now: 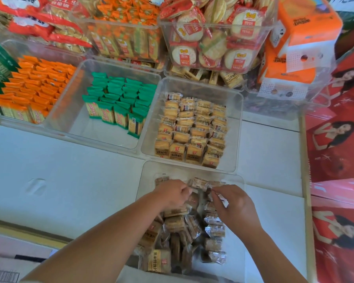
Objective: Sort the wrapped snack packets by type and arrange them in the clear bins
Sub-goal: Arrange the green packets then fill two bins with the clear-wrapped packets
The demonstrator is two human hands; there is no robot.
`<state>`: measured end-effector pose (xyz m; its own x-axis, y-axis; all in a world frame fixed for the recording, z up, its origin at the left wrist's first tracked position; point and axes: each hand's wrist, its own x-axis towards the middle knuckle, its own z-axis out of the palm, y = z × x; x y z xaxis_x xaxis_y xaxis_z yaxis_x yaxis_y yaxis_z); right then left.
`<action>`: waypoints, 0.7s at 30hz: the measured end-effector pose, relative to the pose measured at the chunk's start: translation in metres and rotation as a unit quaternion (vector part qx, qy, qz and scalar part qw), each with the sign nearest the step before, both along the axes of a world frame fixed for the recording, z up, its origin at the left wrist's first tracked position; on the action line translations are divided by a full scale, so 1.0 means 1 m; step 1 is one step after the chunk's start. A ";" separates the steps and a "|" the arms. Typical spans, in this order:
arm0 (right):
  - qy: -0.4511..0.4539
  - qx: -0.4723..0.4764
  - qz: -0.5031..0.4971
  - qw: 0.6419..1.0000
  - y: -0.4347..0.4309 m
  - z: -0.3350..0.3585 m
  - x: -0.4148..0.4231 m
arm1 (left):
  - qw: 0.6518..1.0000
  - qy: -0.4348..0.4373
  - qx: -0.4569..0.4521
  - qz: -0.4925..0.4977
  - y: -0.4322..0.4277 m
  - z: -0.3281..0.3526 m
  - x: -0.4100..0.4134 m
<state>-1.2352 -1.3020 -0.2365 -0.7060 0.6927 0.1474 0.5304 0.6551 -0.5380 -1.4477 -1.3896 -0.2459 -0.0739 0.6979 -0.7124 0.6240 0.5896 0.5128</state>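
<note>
Nearest clear plastic bin [242, 181] sits on the white counter [59, 170], near-centre, w/ a jumble of brown clear-wrapped cracker packets [174, 223] pointing every which way. Both hands are inside it at the far wall.

L hand [172, 194]: fingers curled, thumb & forefinger pinching the left end of one small brown packet [198, 183]. That packet lies along the far wall, long axis left-right.

R hand [236, 208]: fingers curled, thumb & forefinger pinching a crinkly clear wrapper [220, 198] just right of that packet; can't tell which packet it belongs to.

Just beyond is a second clear bin [239, 119] w/ tan packets [192, 131] in tidy rows, standing on edge, labels facing near. Left of it, a bin [70, 103] w/ green-wrapped packets [119, 99], also upright in rows. Far left, orange-wrapped packets [33, 88], same way. Far back, stacked bins incl. round rice crackers [219, 37]. Red printed boxes [335, 139] run down the right.
</note>
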 end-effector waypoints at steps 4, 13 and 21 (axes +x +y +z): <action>-0.055 0.036 0.059 0.996 0.000 -0.006 -0.002 | 0.993 0.043 -0.048 -0.096 0.008 0.005 0.000; -0.135 0.022 0.074 0.988 0.002 -0.012 -0.011 | 0.989 0.064 -0.087 -0.098 0.016 0.008 0.003; -0.125 -0.074 0.043 0.988 0.002 -0.016 -0.018 | 0.999 0.021 0.025 0.032 -0.006 -0.002 0.001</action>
